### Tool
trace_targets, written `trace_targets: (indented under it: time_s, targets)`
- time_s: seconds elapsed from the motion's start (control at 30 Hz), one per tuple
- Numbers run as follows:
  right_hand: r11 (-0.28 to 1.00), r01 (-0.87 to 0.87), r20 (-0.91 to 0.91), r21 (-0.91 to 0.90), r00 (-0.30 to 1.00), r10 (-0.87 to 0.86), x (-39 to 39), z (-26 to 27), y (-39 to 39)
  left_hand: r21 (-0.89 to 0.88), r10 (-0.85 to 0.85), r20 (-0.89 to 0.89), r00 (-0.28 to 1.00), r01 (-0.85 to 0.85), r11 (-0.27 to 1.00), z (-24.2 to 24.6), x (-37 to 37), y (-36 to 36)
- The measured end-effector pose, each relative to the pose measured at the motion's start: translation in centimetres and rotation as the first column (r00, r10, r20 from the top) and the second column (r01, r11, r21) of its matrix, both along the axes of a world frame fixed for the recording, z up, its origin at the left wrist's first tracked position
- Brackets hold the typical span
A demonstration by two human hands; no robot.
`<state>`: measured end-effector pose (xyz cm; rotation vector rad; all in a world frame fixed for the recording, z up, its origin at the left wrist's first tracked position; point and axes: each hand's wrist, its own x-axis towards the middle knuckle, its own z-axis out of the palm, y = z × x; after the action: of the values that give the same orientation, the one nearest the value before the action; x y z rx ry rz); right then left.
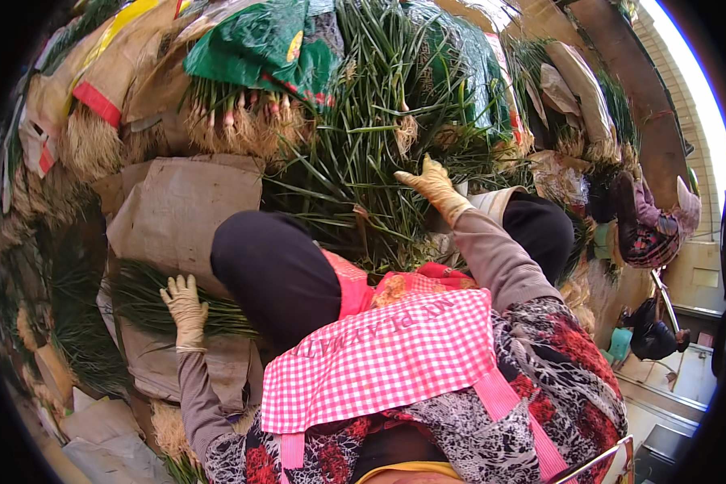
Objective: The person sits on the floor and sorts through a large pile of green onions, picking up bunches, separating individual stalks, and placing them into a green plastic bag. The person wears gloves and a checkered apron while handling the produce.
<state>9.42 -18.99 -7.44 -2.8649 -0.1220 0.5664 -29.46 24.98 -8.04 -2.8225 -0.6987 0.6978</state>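
Observation:
My left hand (184, 310), in a pale rubber glove, lies palm down with fingers apart at a bunch of green onions (139, 296). That bunch is spread over a brown woven sack (181, 363) beside my knee, and its near end is hidden behind my leg. In the same kind of glove, my right hand (435, 186) reaches over the right edge of a loose green onion heap (357, 163) between my knees. Its thumb and fingers are spread, with nothing visibly held. Just beyond its fingertips lies a single green onion (406, 130) with pale roots.
Rooted onion bundles (236, 118) lie partly under a green plastic sack (254, 51) ahead. A folded woven sack (187, 212) lies by my left knee, and more wrapped bundles (97, 136) stand at far left. At right are a crouching person (653, 227) and another person (650, 330).

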Motion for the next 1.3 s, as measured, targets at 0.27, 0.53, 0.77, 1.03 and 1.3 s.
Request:
trace_targets:
  time_s: [0.27,0.53,0.77,1.03,1.3]
  targets:
    - [0.987,-0.076,0.005,0.139,0.997,0.076,-6.7,-6.9,5.3,0.132,-0.268,0.206,0.941,0.245,0.961,14.7,13.2,0.0]
    - [0.524,-0.833,-0.142,0.177,0.505,0.851,-15.5,-2.7,3.5,0.005,-0.646,0.378,0.663,0.696,0.718,20.9,28.9,-14.5]
    - [0.649,-0.107,0.160,0.753,0.987,-0.023,3.8,-0.1,4.0,-0.304,-0.489,0.411,0.769,0.621,0.722,16.9,30.2,-21.1]
    - [0.710,0.298,-0.176,0.639,0.954,-0.242,13.8,0.3,6.9,-0.916,0.484,0.234,0.843,0.024,0.401,2.6,44.0,-19.5]
    - [0.366,0.546,-0.545,0.753,0.830,-0.117,15.7,-0.8,6.4,-0.999,0.728,0.035,0.685,0.010,0.038,-0.8,47.8,-22.7]
